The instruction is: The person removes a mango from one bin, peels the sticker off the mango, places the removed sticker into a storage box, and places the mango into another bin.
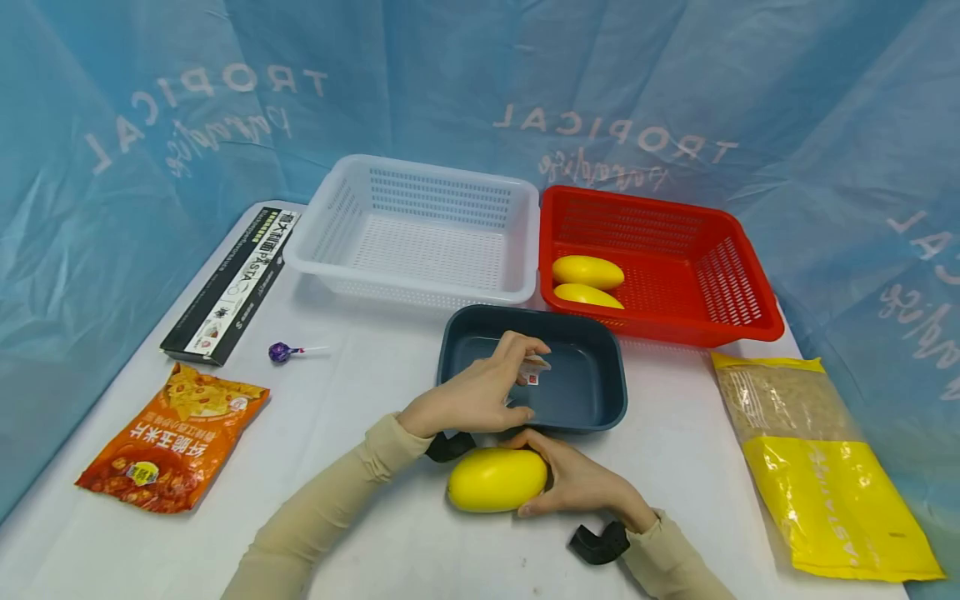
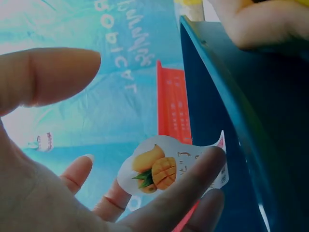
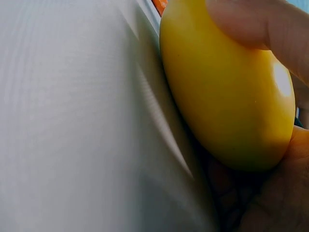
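Observation:
At the front of the table my right hand (image 1: 573, 475) grips a smooth yellow mango (image 1: 495, 480), thumb and fingers around its right end. The right wrist view shows the mango (image 3: 222, 92) beside the white table surface. My left hand (image 1: 480, 387) reaches over the dark blue basin (image 1: 615, 367), thumb spread from the fingers. Between its fingers is a white mango label (image 2: 149, 166), printed with a whole and a cut mango; one finger (image 2: 193, 183) covers part of it. Two more mangoes (image 1: 588, 272) lie at the left side of the red basket (image 1: 667, 321).
A white basket (image 1: 408, 287) stands behind the basin, left of the red one. To the left lie a black pasta box (image 1: 232, 283), a purple lollipop (image 1: 280, 352) and an orange snack bag (image 1: 176, 437). A yellow pasta bag (image 1: 832, 483) lies at the right edge.

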`<state>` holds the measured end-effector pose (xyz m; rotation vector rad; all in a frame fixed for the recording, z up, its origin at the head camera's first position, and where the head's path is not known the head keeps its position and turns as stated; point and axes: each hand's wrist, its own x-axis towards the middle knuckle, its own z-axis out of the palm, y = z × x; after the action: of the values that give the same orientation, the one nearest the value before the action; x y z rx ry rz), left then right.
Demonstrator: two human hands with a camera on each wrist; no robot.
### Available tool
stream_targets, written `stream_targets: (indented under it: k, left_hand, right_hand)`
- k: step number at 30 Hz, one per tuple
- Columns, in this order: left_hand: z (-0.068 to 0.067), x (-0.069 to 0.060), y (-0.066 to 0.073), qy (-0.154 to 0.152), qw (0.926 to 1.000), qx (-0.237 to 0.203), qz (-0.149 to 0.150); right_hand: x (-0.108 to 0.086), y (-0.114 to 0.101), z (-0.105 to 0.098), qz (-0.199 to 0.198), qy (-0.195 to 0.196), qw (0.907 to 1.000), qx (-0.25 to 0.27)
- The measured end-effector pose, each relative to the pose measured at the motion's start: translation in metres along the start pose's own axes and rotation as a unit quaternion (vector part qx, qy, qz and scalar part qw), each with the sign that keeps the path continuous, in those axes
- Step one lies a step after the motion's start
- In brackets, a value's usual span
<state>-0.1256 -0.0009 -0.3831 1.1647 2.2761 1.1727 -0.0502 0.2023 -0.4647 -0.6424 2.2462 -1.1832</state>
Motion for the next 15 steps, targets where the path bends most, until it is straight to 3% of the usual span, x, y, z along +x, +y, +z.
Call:
stream_targets:
  k: [8,15]
  left_hand:
    - [0.009,0.014,0.000,-0.060,0.9973,-0.010,-0.041]
    - [0.017,0.021,-0.011,-0.078,0.9943,0.000,-0.073]
  right_hand:
    - [-0.001,-0.001,0.001,-0.003,0.003,1.0000,0.007]
    - [-0.002,0.000,0.000,-0.011,0.010,0.9999,-0.009]
